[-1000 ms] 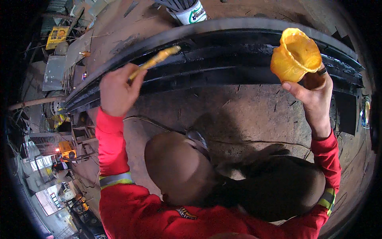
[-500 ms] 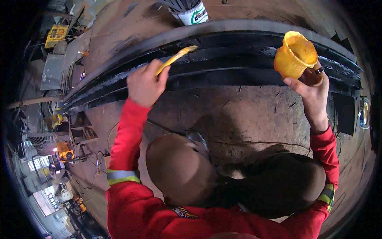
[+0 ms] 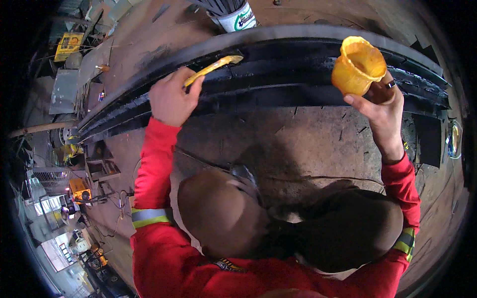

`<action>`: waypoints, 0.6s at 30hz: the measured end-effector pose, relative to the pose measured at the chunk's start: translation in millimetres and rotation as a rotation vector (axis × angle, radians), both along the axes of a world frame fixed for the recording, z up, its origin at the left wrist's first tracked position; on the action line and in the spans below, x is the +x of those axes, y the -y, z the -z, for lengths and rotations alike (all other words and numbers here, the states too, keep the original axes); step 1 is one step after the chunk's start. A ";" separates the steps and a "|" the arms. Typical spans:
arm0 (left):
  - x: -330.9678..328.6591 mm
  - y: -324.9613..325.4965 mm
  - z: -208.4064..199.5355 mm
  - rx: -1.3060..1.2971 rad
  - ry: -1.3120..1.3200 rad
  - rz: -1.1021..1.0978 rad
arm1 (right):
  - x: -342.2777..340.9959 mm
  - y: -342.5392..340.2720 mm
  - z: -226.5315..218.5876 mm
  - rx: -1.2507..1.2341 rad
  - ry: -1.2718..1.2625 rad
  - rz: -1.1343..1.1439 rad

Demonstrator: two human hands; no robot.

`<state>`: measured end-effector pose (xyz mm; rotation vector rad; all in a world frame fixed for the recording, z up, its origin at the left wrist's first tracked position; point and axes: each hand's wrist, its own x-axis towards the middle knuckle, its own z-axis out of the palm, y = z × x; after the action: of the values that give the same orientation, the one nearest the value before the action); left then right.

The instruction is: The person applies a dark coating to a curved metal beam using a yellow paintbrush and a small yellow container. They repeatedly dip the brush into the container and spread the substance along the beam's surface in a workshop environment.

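My left hand (image 3: 173, 97) is closed round the handle of a small brush (image 3: 214, 65), smeared yellow. Its bent, flattened tip lies over the dark steel beam (image 3: 278, 72), but I cannot tell whether it touches. On the right, a yellow cup (image 3: 358, 67) with a lumpy, coated-looking wall and an uneven rim is gripped in my right hand (image 3: 380, 107). The thumb presses the near side and the other fingers go behind it. The cup tilts slightly with its mouth facing up; what is inside cannot be made out. A dark ring is on one finger.
The long ridged beam spans the floor before my knees (image 3: 218, 213). Behind it stands a white bucket (image 3: 238, 21) full of dark rods. A cable (image 3: 318, 177) runs over the floor. At left are a yellow box (image 3: 68, 46), an orange machine (image 3: 79, 190) and a wire rack (image 3: 52, 179).
Both hands have shifted slightly left, carrying the brush and the cup. The brush now lies flatter, and the cup's mouth has turned a little. My grip on each is kept.
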<state>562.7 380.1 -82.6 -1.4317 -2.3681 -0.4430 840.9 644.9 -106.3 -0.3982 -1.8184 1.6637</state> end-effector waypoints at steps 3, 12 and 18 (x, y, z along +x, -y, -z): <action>8.3 5.7 -1.0 0.114 0.127 0.029 | 4.7 -2.7 0.5 0.052 0.036 0.012; -40.5 5.5 -9.8 -0.098 0.067 0.222 | -6.2 0.5 10.3 0.102 -0.002 -0.010; -9.4 22.7 -65.6 0.170 0.058 0.269 | -9.0 -1.3 20.7 0.262 0.072 0.057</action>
<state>553.3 357.4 -17.1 -1.6803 -2.1273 -0.7452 831.8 646.2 -127.1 -0.3946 -2.0266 1.3650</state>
